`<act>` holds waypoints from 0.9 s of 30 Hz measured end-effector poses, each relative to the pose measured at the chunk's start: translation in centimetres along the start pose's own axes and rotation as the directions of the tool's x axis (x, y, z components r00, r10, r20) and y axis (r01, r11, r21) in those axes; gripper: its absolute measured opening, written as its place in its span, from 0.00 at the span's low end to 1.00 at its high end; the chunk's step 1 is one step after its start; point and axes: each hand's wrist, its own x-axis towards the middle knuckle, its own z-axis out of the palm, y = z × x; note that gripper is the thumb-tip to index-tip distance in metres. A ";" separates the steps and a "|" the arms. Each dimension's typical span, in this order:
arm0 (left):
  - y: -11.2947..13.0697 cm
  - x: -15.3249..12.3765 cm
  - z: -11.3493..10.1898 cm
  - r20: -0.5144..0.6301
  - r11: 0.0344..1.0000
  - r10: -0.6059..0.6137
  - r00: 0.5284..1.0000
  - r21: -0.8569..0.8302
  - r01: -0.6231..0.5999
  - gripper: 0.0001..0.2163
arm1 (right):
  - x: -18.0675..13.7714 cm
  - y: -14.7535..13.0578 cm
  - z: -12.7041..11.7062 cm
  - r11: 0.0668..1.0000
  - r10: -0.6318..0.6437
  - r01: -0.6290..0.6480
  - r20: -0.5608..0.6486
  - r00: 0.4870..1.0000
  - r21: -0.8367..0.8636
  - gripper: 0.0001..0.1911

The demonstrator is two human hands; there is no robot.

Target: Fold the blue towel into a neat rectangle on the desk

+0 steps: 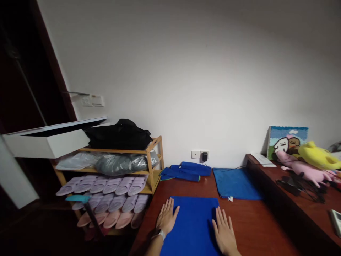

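A bright blue cloth [193, 227] lies flat on the reddish-brown wooden table [249, 222], its near end cut off by the bottom of the view. My left hand [167, 217] rests palm down along the cloth's left edge, fingers stretched out; a watch sits on that wrist. On the opposite edge lies my right hand [224, 229], also flat with the fingers extended. Neither hand grips anything. Behind, toward the wall, are some bunched or folded blue cloths [186, 170]. A second flat blue cloth [237, 183] is spread at the back right.
Left of the table stands a wooden shoe rack [150, 167] with several slippers [117, 186] and a black bag [119, 135]. A black plug [204, 156] sits in the wall socket, its cable running right. A raised ledge holds a pink plush toy [303, 169] and a yellow one [319, 156].
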 end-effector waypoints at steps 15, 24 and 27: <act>15.2 -3.4 0.2 -0.043 0.898 0.429 0.903 -0.092 -0.431 0.29 | -2.0 0.1 -1.2 0.999 0.008 -0.011 0.080 0.997 0.031 0.38; 14.5 -7.9 0.0 0.125 0.924 0.378 0.917 -0.109 -0.366 0.33 | -2.2 0.2 -1.3 1.000 0.019 -0.018 0.091 0.996 -0.009 0.38; 7.9 -8.5 -1.0 0.107 0.971 0.239 0.965 -0.048 -0.236 0.35 | -2.1 0.2 -0.9 0.999 0.031 -0.032 0.081 0.996 0.009 0.39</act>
